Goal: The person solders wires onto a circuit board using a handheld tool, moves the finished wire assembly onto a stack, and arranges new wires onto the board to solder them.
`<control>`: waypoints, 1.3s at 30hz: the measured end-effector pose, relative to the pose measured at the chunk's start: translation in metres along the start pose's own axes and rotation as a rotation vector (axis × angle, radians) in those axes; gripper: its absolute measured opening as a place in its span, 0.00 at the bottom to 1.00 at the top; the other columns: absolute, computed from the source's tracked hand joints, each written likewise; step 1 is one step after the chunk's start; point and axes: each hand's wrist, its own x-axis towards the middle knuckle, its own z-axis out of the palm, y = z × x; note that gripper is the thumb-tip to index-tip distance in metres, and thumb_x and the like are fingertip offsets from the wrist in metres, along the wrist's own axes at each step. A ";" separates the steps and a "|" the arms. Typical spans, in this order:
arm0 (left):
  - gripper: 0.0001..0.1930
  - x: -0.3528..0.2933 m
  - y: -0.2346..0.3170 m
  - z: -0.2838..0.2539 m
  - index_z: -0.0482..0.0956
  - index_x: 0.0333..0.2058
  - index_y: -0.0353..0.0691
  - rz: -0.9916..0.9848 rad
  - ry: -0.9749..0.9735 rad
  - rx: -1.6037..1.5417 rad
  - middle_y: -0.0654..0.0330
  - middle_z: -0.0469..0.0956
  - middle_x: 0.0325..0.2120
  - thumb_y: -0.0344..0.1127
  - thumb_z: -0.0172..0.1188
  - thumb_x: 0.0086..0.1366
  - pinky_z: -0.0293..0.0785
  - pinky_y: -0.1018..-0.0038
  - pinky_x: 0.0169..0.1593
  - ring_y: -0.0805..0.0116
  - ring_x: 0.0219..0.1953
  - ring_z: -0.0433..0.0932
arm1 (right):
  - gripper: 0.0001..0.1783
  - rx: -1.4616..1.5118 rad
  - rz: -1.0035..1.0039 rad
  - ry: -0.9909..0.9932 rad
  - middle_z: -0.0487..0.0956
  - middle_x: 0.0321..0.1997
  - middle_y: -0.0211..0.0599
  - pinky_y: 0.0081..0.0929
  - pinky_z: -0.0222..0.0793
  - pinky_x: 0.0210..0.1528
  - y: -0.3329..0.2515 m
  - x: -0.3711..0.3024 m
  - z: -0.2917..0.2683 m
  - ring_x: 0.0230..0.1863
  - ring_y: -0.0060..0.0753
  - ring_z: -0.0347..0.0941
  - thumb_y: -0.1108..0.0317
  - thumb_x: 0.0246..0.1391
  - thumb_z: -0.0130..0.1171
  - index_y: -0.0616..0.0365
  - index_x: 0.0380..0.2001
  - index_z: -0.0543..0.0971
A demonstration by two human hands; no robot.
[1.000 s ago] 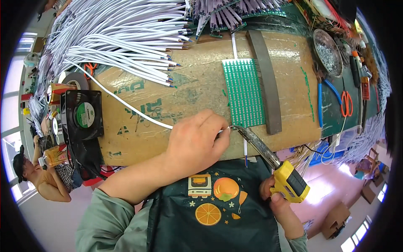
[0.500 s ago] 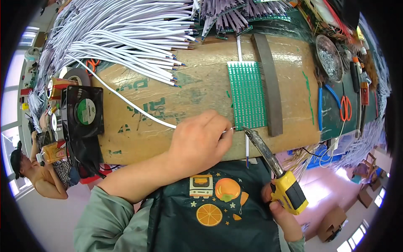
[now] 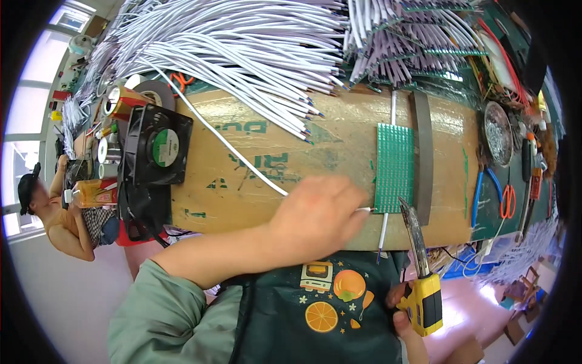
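Observation:
My left hand (image 3: 321, 212), fingers pinched together, grips a white cable (image 3: 233, 148) by its end, which meets the near left corner of a green circuit board panel (image 3: 394, 164). The panel lies flat, with rows of pale pads across it. In my right hand (image 3: 403, 312) is a soldering iron (image 3: 426, 297) with a yellow and black handle. Its tip is over the panel's near edge, right of the cable end; whether it touches cannot be made out. Another white cable (image 3: 382, 233) sticks out from under the panel's near edge.
A dark bar (image 3: 422, 164) lies along the panel's right side. Bundled white cables (image 3: 242, 67) fill the far left, with stacked boards (image 3: 418, 42) beside them. A black fan (image 3: 159, 145) stands left. Blue-handled pliers (image 3: 478, 194), orange scissors (image 3: 508, 201) and a metal bowl (image 3: 498, 133) lie right. Another person (image 3: 66, 218) sits far left.
The whole view has shifted, so the bench appears farther right and lower. The iron's tip has moved slightly right and farther from the cable end. My left hand still grips the cable.

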 end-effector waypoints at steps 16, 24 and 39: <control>0.10 0.020 -0.064 -0.050 0.75 0.36 0.41 0.347 -0.051 0.270 0.56 0.77 0.39 0.27 0.63 0.55 0.69 0.60 0.50 0.51 0.45 0.75 | 0.17 -0.250 -0.267 0.047 0.75 0.23 0.32 0.25 0.65 0.24 0.017 0.006 -0.003 0.22 0.31 0.71 0.56 0.50 0.67 0.58 0.29 0.76; 0.06 0.021 -0.017 -0.006 0.81 0.35 0.40 0.166 -0.222 -0.031 0.58 0.80 0.27 0.30 0.65 0.57 0.75 0.63 0.38 0.55 0.33 0.79 | 0.17 -0.283 -0.257 0.023 0.75 0.24 0.32 0.27 0.66 0.25 0.015 0.001 -0.006 0.22 0.33 0.71 0.56 0.50 0.67 0.58 0.28 0.76; 0.04 0.021 -0.013 -0.002 0.82 0.31 0.38 -0.021 -0.149 -0.158 0.55 0.80 0.28 0.27 0.64 0.55 0.75 0.65 0.37 0.55 0.33 0.79 | 0.13 -0.381 -0.229 -0.047 0.75 0.23 0.34 0.31 0.67 0.26 0.018 0.002 -0.013 0.23 0.39 0.73 0.59 0.51 0.65 0.58 0.27 0.77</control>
